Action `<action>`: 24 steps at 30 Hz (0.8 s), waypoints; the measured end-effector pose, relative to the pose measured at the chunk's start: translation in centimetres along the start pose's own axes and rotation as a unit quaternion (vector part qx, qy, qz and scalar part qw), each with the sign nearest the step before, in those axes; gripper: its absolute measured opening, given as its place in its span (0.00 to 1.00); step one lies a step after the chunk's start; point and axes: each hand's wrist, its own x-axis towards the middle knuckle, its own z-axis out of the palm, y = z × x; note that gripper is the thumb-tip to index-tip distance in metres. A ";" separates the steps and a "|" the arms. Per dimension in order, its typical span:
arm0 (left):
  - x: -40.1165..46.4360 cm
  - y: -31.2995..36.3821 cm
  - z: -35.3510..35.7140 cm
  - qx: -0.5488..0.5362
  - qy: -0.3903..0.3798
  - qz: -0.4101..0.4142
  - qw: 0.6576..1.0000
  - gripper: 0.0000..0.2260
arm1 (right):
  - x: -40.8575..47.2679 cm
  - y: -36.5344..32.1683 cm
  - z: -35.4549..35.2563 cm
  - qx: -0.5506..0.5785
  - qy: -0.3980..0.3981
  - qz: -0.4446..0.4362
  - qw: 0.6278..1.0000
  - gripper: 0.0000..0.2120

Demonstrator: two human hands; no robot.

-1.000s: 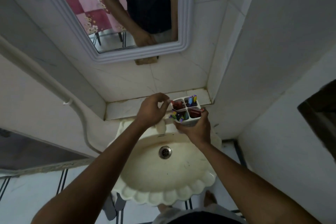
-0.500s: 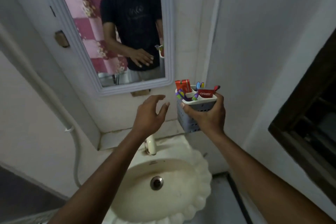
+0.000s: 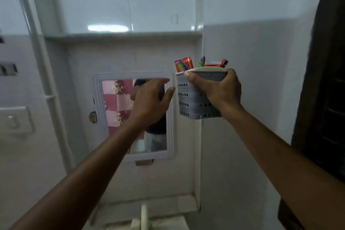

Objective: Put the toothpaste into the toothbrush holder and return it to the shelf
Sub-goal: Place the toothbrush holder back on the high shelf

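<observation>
Wrapped tight around the toothbrush holder (image 3: 194, 99), the right hand (image 3: 216, 89) holds it up in the air — thumb on the near side by the rim, fingers around the far side. It is a grey holder with rows of little holes and a white rim, and it stands about upright in the hand.

Just above the thumb, a red toothpaste (image 3: 183, 64) tube end sticks up out of the holder's left part. Beside it a purple and green toothbrush (image 3: 202, 61) pokes up, and to the right, above the knuckles, there is another red thing that is too blurry to name.

To the left of the held holder is the left hand (image 3: 151, 97). It is open, with fingers spread and holding nothing — its thumb tip is just beside the holder's left wall, and I cannot tell if it touches.

Behind the left hand hangs a mirror (image 3: 172, 117) with a white frame. High above both hands runs a white shelf (image 3: 123, 35) along the wall. Far below them, the tap (image 3: 143, 216) shows at the bottom edge.
</observation>
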 end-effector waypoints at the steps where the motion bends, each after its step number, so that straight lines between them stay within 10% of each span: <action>1: 1.8 0.8 -1.3 0.013 0.012 0.016 1.000 0.27 | 1.3 -1.9 -0.3 0.006 0.009 -0.017 1.000 0.54; 15: 17.5 0.2 -8.4 0.098 0.117 0.077 0.985 0.22 | 14.0 -17.4 0.9 0.016 0.059 -0.056 0.997 0.36; 24: 23.1 -3.9 -3.9 0.143 0.065 0.039 0.987 0.23 | 20.3 -17.8 6.5 0.001 0.119 -0.070 0.990 0.56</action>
